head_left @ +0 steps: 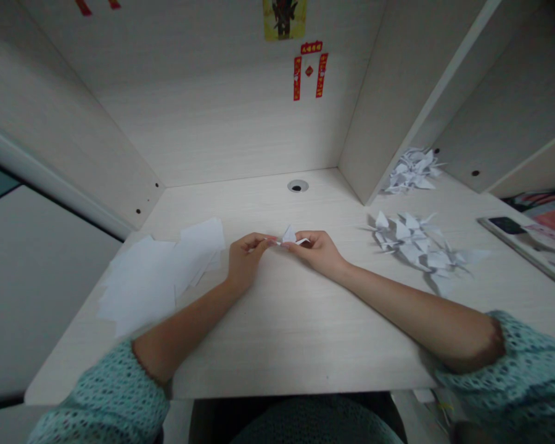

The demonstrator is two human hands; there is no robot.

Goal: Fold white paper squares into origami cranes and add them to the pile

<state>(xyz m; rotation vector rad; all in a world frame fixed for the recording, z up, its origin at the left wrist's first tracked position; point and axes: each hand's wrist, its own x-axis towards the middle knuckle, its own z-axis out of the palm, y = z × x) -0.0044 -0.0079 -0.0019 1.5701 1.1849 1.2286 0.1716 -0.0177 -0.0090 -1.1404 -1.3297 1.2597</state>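
A small folded white paper piece [289, 237] is held just above the desk [296, 320] between both hands. My left hand [246, 256] pinches its left tip with fingers pressed together. My right hand [318, 250] pinches its right side, fingers curled round it. Both forearms stretch forward over the desk, in teal knitted sleeves pushed up to the elbows.
Loose white paper sheets [157, 274] lie spread at the left. Several folded paper cranes [416, 243] are heaped at the right, with another heap [411, 171] on a side shelf. A phone [509, 225] and a book lie at the far right. A cable hole [298, 185] sits at the back.
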